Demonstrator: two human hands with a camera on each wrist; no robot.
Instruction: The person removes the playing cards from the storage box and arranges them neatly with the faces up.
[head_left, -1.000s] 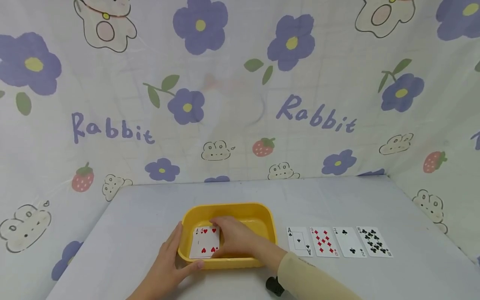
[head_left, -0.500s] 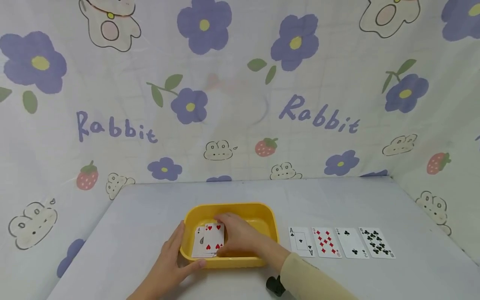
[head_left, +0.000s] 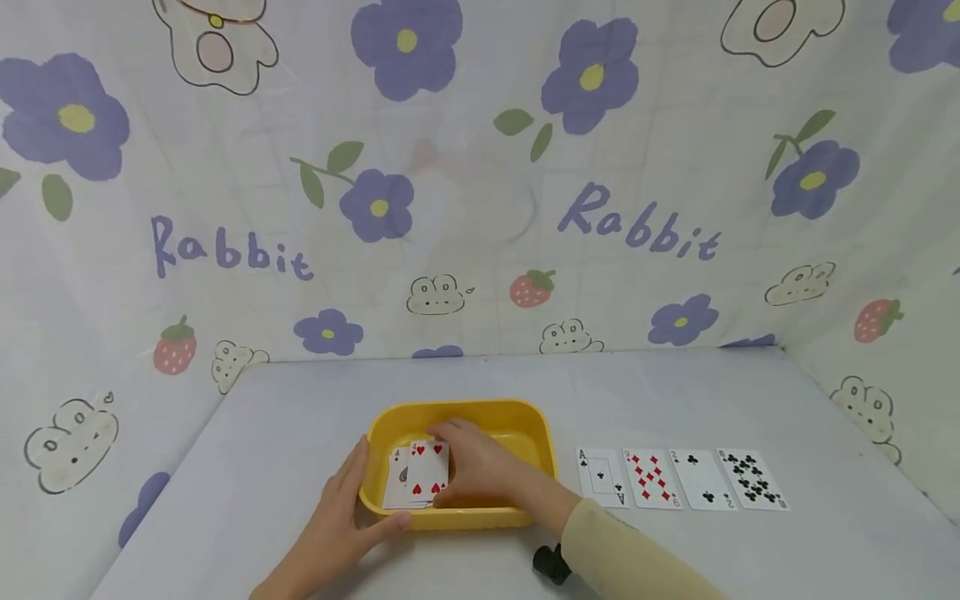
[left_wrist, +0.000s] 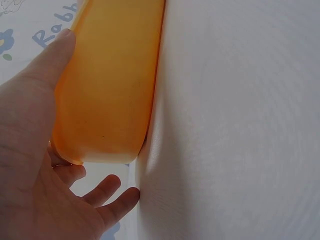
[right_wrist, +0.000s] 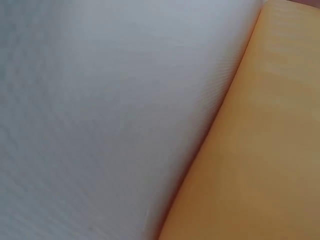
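A yellow plastic tub [head_left: 480, 520] stands on the table. My left hand [head_left: 337, 517] holds its left end, thumb on the near rim and fingers round the left side. In the left wrist view, the thumb lies along the tub wall [left_wrist: 110, 90] with the fingers spread beneath the end. Inside the tub, my right hand [head_left: 483, 467] pinches a four of hearts playing card [head_left: 428, 477] by its right side, between thumb and fingers. An ace of spades [head_left: 396, 483] lies partly covered by it. The right wrist view has only the tub's outer wall [right_wrist: 255, 145] and tabletop, no fingers.
Right of the tub, several cards lie face up in a row: an ace of clubs [head_left: 600, 477], a nine of diamonds [head_left: 652, 479], a two of clubs [head_left: 702, 479] and another clubs card [head_left: 752, 479]. A black object [head_left: 551, 565] sits under the right forearm. A printed curtain [head_left: 480, 208] hangs behind.
The four of hearts has shifted slightly right and away from me over the pile, uncovering more of the ace of spades. The left hand has kept its hold on the tub.
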